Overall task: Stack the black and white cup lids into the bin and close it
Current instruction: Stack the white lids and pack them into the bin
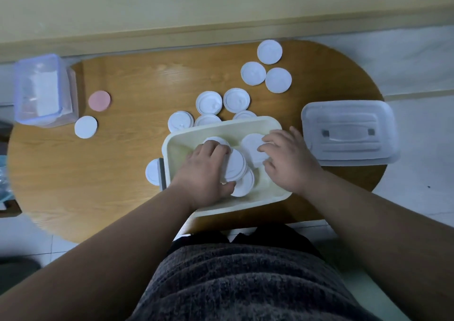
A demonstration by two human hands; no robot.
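A cream bin (248,124) stands open at the table's near edge. Both hands reach down into it. My left hand (206,171) grips a short stack of white cup lids (235,166) leaning on their sides. My right hand (290,158) rests its fingers on another white lid (253,146) in the bin's right half. Several more white lids lie loose on the table beyond the bin, among them one at the far edge (269,51). The bin's translucent cover (348,132) lies on the table to the right. No black lids are in sight.
A clear plastic box (41,89) with white contents sits at the table's left end. A pink disc (99,101) and a white disc (86,127) lie beside it. One white lid (152,172) is tucked against the bin's left wall. Pale floor tiles surround the oval wooden table (118,173).
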